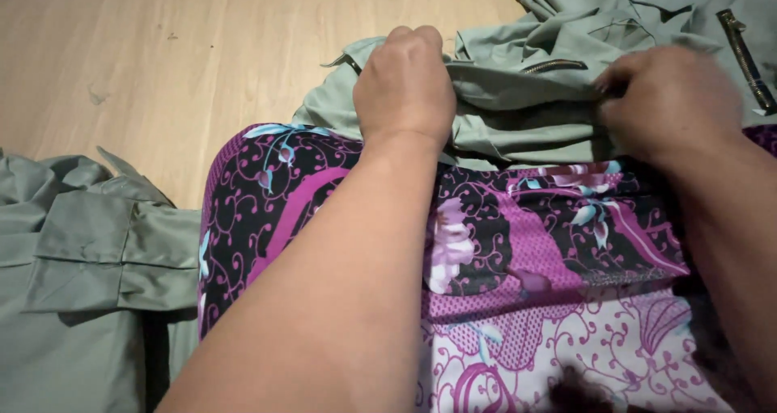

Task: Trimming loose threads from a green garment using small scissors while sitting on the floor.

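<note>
Patterned purple-and-black cloth is draped over the lap nearest the camera, w/ both forearms crossing it. Just beyond, one sage-green garment w/ two metal zips is bunched on the wooden floor, touching the lap's far edge. Left hand is closed into a fist, clamped on a fold of the garment; right hand is pinched on its fabric near one zip. A 2nd green garment is laid at left, apart from the hands.
</note>
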